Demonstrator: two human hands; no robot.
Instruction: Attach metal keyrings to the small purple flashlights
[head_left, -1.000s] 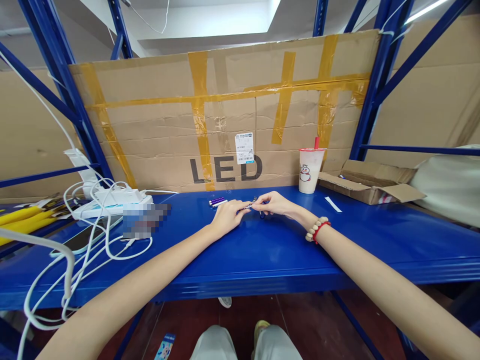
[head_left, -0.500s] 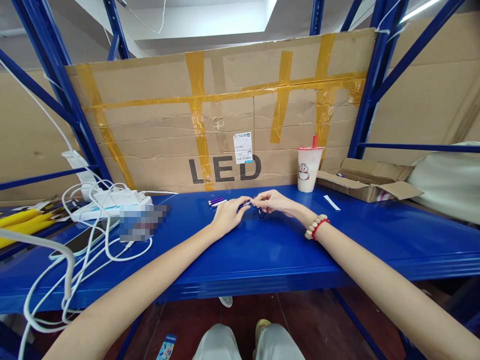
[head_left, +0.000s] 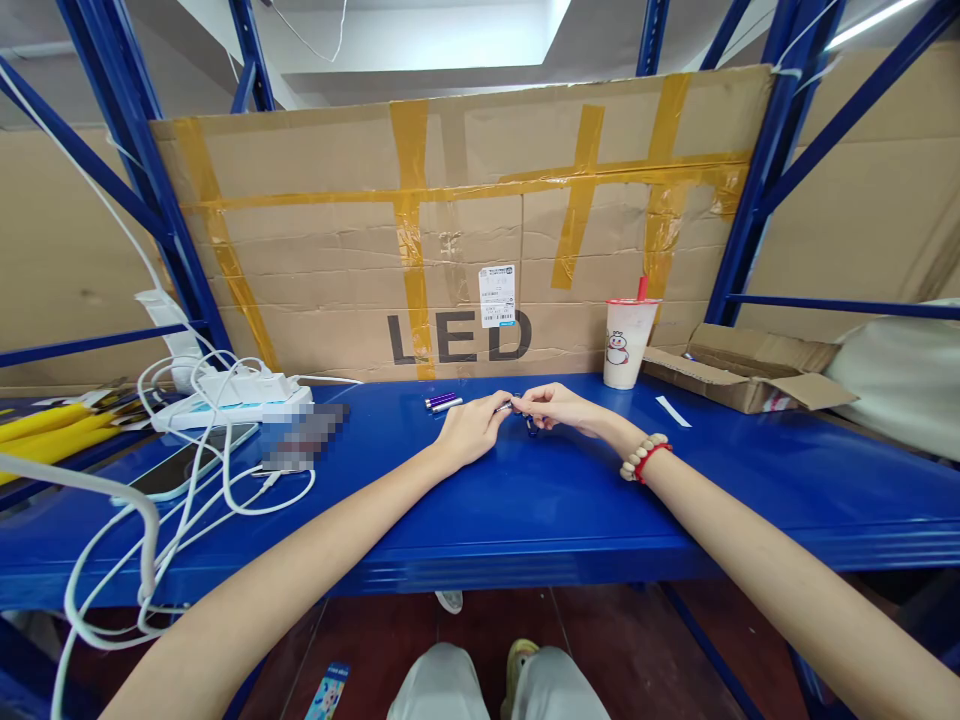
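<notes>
My left hand rests over the blue shelf, its fingers pinching a slim, shiny metallic tube. Fingertips of my right hand are closed at the tube's other end, so the two hands almost meet. Below the right fingers hangs a small dark blue loop; whether it is joined to the tube cannot be made out. Just beyond my left hand lie a short purple cylinder and a silvery one, side by side. The fingers cover most of the held tube.
A lidded drink cup with a red straw stands at the back right, near a white paper strip and an open cardboard box. On the left are a power strip, tangled white cables and a phone. Cardboard backs the shelf.
The view has shifted slightly, moving the scene a little to the right. Both hands keep their pinch on the tube; the tube's shiny part shows more between the fingers.
</notes>
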